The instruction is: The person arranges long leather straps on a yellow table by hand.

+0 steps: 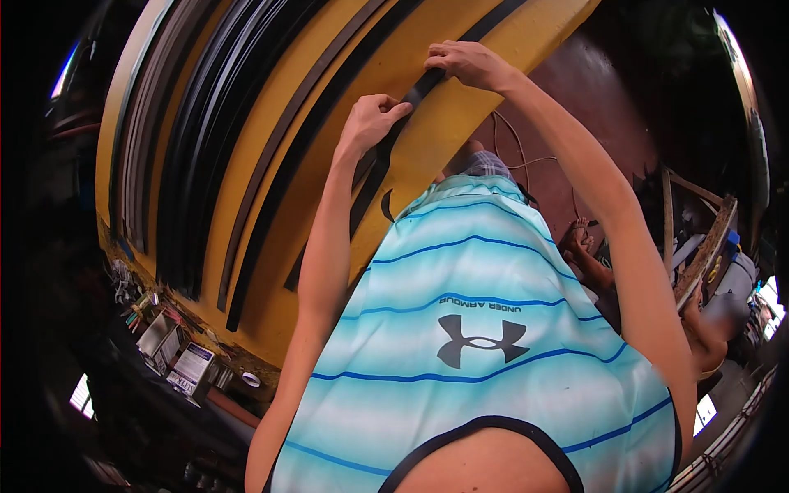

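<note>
A long black strip (pixel 422 89) is held over the near edge of the yellow table (pixel 448 135). My left hand (pixel 371 123) pinches it, thumb on top. Farther along the strip, my right hand (pixel 467 64) grips it with curled fingers. Between the two hands the strip runs fairly straight; past my left hand it hangs toward my body, and a dark curled end shows by my shirt. Another black strip (pixel 308 135) and a dark brown strip (pixel 275 144) lie lengthwise on the table, left of my left hand.
Bundles of glossy black strips (pixel 218 140) and grey-brown strips (pixel 146 140) cover the table's far left. Labelled containers (pixel 191 368) and a tape roll (pixel 251 379) sit at lower left. On the reddish floor lies a cord (pixel 526 156). Another person (pixel 707 333) is beside a wooden frame (pixel 711 246) at right.
</note>
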A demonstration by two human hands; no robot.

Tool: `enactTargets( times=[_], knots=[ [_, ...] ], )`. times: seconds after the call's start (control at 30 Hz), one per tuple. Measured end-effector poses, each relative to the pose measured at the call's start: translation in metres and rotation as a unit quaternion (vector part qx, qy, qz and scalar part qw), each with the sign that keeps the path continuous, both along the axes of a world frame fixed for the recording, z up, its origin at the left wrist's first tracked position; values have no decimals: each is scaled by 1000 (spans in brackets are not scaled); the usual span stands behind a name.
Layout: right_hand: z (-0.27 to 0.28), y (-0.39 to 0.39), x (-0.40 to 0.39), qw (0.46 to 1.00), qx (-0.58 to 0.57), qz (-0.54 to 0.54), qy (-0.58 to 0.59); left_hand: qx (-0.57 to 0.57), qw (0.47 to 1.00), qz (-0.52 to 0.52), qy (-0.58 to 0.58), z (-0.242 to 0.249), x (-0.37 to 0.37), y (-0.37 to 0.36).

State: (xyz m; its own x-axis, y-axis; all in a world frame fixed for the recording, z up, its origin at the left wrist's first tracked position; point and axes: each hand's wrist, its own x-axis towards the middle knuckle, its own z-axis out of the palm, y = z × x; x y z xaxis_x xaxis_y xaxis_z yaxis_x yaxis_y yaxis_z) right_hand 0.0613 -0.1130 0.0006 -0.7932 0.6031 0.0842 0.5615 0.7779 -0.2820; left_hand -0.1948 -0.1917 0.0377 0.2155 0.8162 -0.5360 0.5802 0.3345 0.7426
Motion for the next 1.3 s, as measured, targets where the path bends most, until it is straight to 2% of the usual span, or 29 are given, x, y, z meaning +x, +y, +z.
enactTargets(
  times=[0.1, 0.27, 0.33, 0.47, 0.53, 0.63, 0.83, 0.93, 1.3],
  knots=[
    [1, 4, 4, 1000, 11, -10, -8, -1, 998, -38, 45, 1, -14, -11],
    [5, 1, 0, 999, 6, -30, -15, 63, 996, -7, -60, -10, -19, -26],
    [9, -4, -3, 996, -32, -86, -12, 29, 999, 6, -18, 0, -14, -26],
    [7, -17, -9, 993, -10, -118, 12, -9, 999, 35, -1, 2, -11, -27],
    [13, -27, -15, 983, -70, -169, 29, -40, 997, 68, 16, -2, -11, -26],
    [7, -36, -25, 976, -105, -171, 78, -35, 996, 74, 29, -4, -10, -26],
    [-6, -43, -31, 959, -97, -231, 132, -36, 995, 64, 65, -9, -9, -25],
    [-7, -45, -34, 954, -104, -250, 125, 2, 995, 40, 92, -16, -12, -26],
    [-5, -41, -33, 952, -116, -262, 109, -45, 992, 31, 116, -16, -10, -23]
  ],
)
